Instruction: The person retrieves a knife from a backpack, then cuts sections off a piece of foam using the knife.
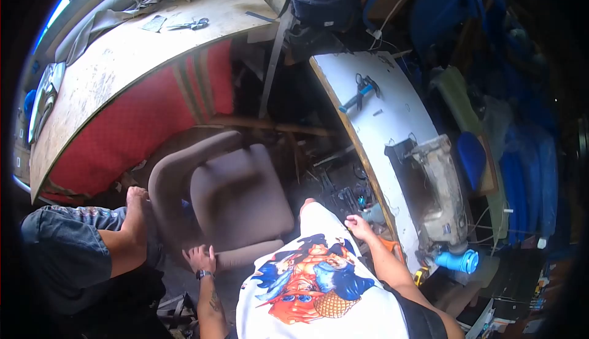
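A brown upholstered car seat point(236, 185) with padded side pieces stands in front of me, left of my lap. My left hand point(199, 259), with a watch on its wrist, lies with fingers spread on the seat's lower left corner. Beside my right thigh, close to the white table's edge, my right hand point(360, 227) is away from the seat with its fingers curled together. Whatever may be in those fingers is too small to make out. At the far side of the seat, another person's hand point(137, 194) is closed by its outer edge.
A white-topped table point(383, 124) on the right bears a blue-handled hammer point(360, 95), a grey sewing machine point(443, 195) and a blue cylinder point(457, 261). On the left, scissors point(195, 24) lie on a wooden worktable point(116, 57). Red fabric point(153, 124) hangs under it.
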`<state>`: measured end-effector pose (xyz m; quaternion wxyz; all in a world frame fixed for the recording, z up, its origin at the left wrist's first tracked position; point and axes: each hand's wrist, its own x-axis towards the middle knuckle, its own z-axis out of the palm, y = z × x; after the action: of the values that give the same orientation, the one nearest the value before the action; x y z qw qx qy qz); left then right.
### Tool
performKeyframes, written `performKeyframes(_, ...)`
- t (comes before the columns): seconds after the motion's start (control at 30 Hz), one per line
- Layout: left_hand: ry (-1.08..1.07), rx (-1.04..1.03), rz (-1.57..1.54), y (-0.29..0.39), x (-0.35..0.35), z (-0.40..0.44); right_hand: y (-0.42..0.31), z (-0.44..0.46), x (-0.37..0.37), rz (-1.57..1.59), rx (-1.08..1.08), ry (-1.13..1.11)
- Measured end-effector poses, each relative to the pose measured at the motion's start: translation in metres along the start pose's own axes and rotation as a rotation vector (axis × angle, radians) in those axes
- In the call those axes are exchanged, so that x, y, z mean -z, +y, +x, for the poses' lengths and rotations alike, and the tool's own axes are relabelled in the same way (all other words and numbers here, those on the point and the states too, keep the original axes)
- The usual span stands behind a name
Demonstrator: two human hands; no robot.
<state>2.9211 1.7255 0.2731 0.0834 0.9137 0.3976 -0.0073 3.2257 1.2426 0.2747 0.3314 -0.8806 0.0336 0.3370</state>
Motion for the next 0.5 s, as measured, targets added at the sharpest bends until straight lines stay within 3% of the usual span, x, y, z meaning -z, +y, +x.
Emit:
performKeyframes(0.2,-0.07,0.06,0.011,0.005,-0.003,0.011,-0.055,0.108,-0.01,-0.067,-0.031,-0.139)
performKeyframes(0.27,-0.107,0.107,0.017,0.011,-0.009,0.019,-0.126,0.159,-0.009,-0.107,0.003,-0.208)
performKeyframes(0.37,-0.179,0.296,-0.048,0.052,-0.008,0.041,-0.193,0.295,-0.032,-0.11,0.219,-0.184)
performKeyframes(0.47,-0.141,0.563,-0.322,0.1,-0.028,0.08,-0.302,0.429,-0.047,-0.158,0.168,-0.181)
performKeyframes(0.5,-0.119,0.559,-0.315,0.121,-0.03,0.108,-0.319,0.493,-0.059,-0.196,0.278,-0.152)
